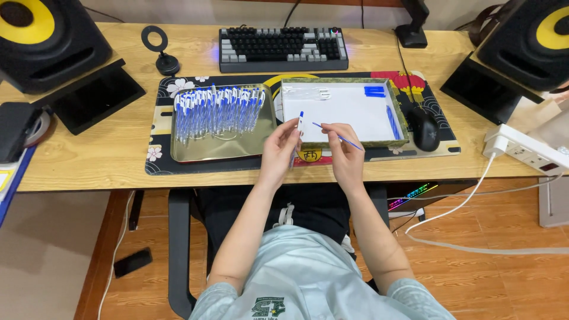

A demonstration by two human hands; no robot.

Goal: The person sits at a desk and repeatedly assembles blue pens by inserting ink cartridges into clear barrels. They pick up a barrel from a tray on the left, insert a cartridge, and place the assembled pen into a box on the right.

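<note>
You have two dark, flat rectangular screens on the tabletop [71, 172], both blank: one [98, 95] lies tilted at the left beside the black speaker, the other [483, 89] at the right (partly under the second speaker). A clear plastic bag [305, 93] rests in the white tray's [344, 141] far-left corner.

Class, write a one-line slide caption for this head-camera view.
Left hand holds a white pen barrel, right hand a blue refill, before two trays.
</note>
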